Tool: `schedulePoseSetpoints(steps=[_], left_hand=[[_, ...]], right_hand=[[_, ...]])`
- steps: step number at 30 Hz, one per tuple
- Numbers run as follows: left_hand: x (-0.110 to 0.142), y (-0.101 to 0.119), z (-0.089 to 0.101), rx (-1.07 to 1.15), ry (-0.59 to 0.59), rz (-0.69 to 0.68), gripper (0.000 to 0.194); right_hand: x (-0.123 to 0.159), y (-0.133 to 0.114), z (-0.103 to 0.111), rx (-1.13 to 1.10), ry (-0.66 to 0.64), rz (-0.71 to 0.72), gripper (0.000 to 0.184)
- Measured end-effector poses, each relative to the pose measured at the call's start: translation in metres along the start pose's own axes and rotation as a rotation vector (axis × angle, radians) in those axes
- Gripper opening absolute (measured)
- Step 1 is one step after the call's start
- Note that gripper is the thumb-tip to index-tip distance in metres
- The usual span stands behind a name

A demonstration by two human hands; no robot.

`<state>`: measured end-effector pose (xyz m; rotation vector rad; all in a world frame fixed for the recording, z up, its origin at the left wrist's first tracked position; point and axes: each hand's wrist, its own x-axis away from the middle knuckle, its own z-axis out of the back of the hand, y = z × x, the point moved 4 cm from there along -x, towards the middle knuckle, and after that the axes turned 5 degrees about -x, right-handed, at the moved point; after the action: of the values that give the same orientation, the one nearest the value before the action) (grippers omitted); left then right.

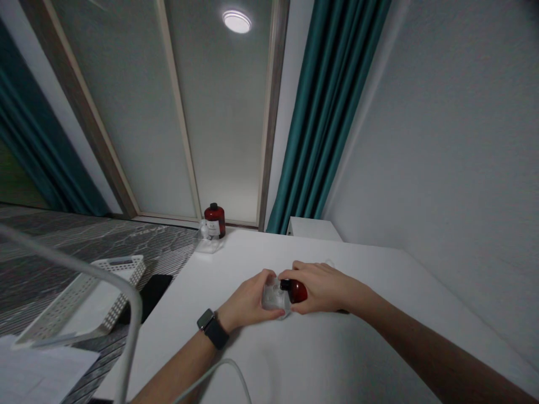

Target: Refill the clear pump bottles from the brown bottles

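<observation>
Two hands in view, both mid-frame over the white surface (pixel 269 365). Left grip (pixel 246 300) is clenched on 1 clear plastic container (pixel 273 300); the hand covers most of it, so its exact shape is hidden. Right grip (pixel 322 286) is closed on 1 dark red bottle (pixel 300 292), which lies on its side with its body under the fingers. Its black cap (pixel 286 284) points left, at or touching the container. Can't tell if the two are joined. The grips nearly meet, with both things between them. 1 wristwatch (pixel 213 329) with a black band sits on the left wrist.

Far ahead of the grips, at the surface's far corner: 1 more dark red bottle (pixel 214 220), upright, black-capped, labelled, and just beside it 1 more clear container (pixel 207 242) holding 1 small white item (pixel 204 229). Ahead of the right grip, past the far edge, is 1 white box (pixel 314 227).

Left of the left grip, past the surface's edge — 1 white perforated basket (pixel 105 280), 1 flat black object (pixel 151 297), 1 sheet of paper (pixel 37 376). Nearer in view: 1 curved white tube (pixel 130 297), and 1 white cable (pixel 223 373) below the grips. Overhead, 1 ceiling light (pixel 236 21); 2 teal curtains (pixel 328 112) (pixel 33 146) flank the far wall.
</observation>
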<state>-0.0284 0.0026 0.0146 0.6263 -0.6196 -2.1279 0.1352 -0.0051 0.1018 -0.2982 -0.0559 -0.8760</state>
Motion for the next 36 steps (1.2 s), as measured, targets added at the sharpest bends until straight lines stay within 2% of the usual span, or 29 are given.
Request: schedulePoseSetpoints(steps=[9, 36], left_hand=[[0.0002, 0.0004, -0.0004, -0.013, -0.010, -0.004, 0.057], [0.0016, -0.0008, 0.0002, 0.007, 0.008, -0.017, 0.056]], right_hand=[[-0.0001, -0.0010, -0.0001, -0.007, 0.000, 0.000, 0.040], [-0.0007, -0.0028, 0.0014, 0.010, 0.000, 0.002, 0.044]])
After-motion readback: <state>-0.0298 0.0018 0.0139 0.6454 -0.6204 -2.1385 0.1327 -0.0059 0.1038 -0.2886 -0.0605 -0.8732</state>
